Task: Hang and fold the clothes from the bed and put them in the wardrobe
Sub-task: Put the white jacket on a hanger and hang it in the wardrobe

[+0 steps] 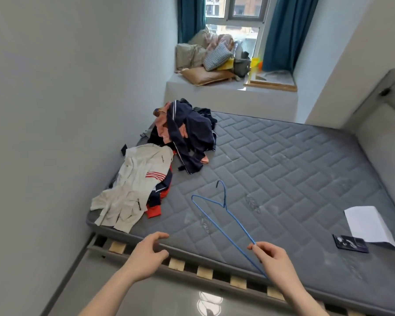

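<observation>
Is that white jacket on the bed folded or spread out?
Spread out: the white jacket lies loosely flat, unfolded, sleeves splayed at the mattress corner.

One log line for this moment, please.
right hand pinches blue wire hanger | left hand open, empty | clothes pile on mattress

Open mattress across the middle and right — a hand can pass freely there. Left side blocked: white garment at the near-left corner, dark clothes heap behind it, both tight vs. the wall. Blue wire hanger cuts diagonally over the near-centre. Near right edge: white paper and a small dark flat item, poss. a card — touching.
</observation>
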{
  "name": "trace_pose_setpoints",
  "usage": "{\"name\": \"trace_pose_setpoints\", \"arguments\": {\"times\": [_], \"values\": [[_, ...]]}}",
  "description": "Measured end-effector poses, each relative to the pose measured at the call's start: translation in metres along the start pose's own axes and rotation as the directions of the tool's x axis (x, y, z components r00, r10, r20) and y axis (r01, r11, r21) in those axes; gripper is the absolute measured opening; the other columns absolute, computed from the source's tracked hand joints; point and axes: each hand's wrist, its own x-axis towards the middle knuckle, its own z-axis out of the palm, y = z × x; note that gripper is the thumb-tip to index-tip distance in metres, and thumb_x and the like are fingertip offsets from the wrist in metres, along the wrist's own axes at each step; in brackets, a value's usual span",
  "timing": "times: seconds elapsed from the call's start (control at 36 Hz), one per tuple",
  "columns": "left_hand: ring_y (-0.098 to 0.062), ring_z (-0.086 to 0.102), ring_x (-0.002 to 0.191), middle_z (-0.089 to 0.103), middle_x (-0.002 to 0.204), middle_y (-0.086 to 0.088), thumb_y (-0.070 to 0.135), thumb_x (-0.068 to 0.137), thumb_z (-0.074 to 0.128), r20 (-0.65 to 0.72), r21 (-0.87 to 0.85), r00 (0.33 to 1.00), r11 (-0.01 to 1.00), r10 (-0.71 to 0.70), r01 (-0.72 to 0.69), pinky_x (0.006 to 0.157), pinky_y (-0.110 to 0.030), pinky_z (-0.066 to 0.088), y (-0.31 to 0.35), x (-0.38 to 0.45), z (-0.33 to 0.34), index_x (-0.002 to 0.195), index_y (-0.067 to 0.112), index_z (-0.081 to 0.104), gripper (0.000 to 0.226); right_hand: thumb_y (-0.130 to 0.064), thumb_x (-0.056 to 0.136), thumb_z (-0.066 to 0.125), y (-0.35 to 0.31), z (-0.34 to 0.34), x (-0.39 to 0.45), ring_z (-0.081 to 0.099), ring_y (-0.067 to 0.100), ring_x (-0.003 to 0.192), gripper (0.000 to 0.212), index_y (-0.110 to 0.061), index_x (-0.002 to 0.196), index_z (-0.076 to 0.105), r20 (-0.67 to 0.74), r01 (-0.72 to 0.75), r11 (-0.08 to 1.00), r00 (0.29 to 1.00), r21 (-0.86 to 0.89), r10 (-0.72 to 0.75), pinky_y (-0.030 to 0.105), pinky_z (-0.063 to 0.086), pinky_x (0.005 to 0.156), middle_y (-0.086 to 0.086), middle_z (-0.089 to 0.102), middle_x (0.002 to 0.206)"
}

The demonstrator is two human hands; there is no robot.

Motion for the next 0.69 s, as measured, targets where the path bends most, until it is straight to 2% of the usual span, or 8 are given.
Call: {"name": "trace_pose_setpoints", "arguments": {"times": [0.08,0.14,0.19,0.31,0.36,0.44,0.56,0.69], "values": [[-0.004,0.056,0.114,0.058,0.125,0.009,0.021,0.09,0.065,-0.01,-0.014,1.0,1.0,-0.025,0.025,0.083,-0.016,0.044,-0.019,0.016,-0.032,0.129,0.04,0.057,0.044,-0.024,0.093,0.07,-0.018,0.036,0.014,0.048,0.01,0.061,0.019,-0.027,0.077,0.08,0.005,0.02,1.0,1.0,0.024,-0.02,0.031,0.037,0.065,-0.01,0.057,0.056],[-0.006,0.054,0.116,0.057,0.124,0.009,0.02,0.089,0.065,-0.021,-0.026,0.999,0.999,-0.047,0.046,0.09,-0.021,0.045,-0.029,0.026,-0.05,0.127,0.04,0.056,0.044,-0.021,0.092,0.072,-0.028,0.056,0.023,0.05,0.011,0.062,0.018,-0.024,0.076,0.079,0.008,0.019,0.999,1.0,0.048,-0.019,0.03,0.039,0.065,-0.005,0.062,0.059],[-0.007,0.054,0.116,0.058,0.122,0.008,0.019,0.088,0.066,-0.043,-0.036,0.997,0.997,-0.065,0.063,0.094,-0.024,0.045,-0.037,0.037,-0.065,0.122,0.042,0.055,0.043,-0.019,0.091,0.073,-0.041,0.074,0.029,0.058,0.011,0.07,0.016,-0.023,0.077,0.079,0.017,0.014,0.996,1.0,0.089,-0.016,0.027,0.043,0.069,0.0,0.073,0.073],[-0.006,0.061,0.098,0.058,0.115,0.006,0.017,0.089,0.066,-0.068,-0.068,0.993,0.993,-0.099,0.094,0.075,-0.014,0.043,-0.05,0.063,-0.086,0.122,0.039,0.056,0.041,-0.017,0.09,0.074,-0.056,0.097,0.052,0.061,0.011,0.074,0.013,-0.021,0.079,0.08,0.041,-0.011,0.994,0.999,0.11,0.007,0.023,0.044,0.07,0.002,0.076,0.079],[-0.008,0.061,0.095,0.061,0.114,0.004,0.017,0.089,0.066,-0.08,-0.092,0.989,0.989,-0.126,0.119,0.075,-0.018,0.043,-0.058,0.078,-0.095,0.122,0.037,0.057,0.04,-0.015,0.09,0.074,-0.061,0.106,0.068,0.062,0.012,0.075,0.014,-0.02,0.078,0.08,0.055,-0.024,0.994,0.998,0.111,0.018,0.023,0.044,0.07,0.003,0.076,0.079],[-0.014,0.065,0.089,0.069,0.105,-0.008,0.017,0.087,0.066,-0.089,-0.131,0.973,0.971,-0.213,0.201,0.074,-0.021,0.048,-0.071,0.099,-0.107,0.117,0.037,0.06,0.037,-0.014,0.09,0.074,-0.07,0.119,0.097,0.063,0.013,0.076,0.015,-0.019,0.077,0.079,0.072,-0.031,0.995,0.997,0.098,0.024,0.025,0.044,0.071,0.003,0.076,0.077],[-0.012,0.066,0.097,0.07,0.11,-0.003,0.017,0.084,0.068,-0.107,-0.16,0.946,0.944,-0.306,0.287,0.092,-0.029,0.053,-0.093,0.122,-0.123,0.118,0.031,0.063,0.037,-0.014,0.091,0.072,-0.083,0.136,0.137,0.064,0.01,0.076,0.014,-0.018,0.08,0.079,0.122,-0.025,0.997,0.992,0.066,0.017,0.025,0.045,0.072,-0.002,0.076,0.075],[-0.01,0.062,0.103,0.066,0.114,0.007,0.019,0.081,0.068,-0.143,-0.166,0.917,0.922,-0.373,0.349,0.092,-0.028,0.05,-0.107,0.151,-0.148,0.118,0.032,0.064,0.038,-0.018,0.093,0.07,-0.101,0.164,0.186,0.054,0.012,0.067,0.017,-0.017,0.078,0.077,0.167,-0.018,0.999,0.986,0.037,0.011,0.029,0.041,0.066,0.003,0.067,0.067]]}}
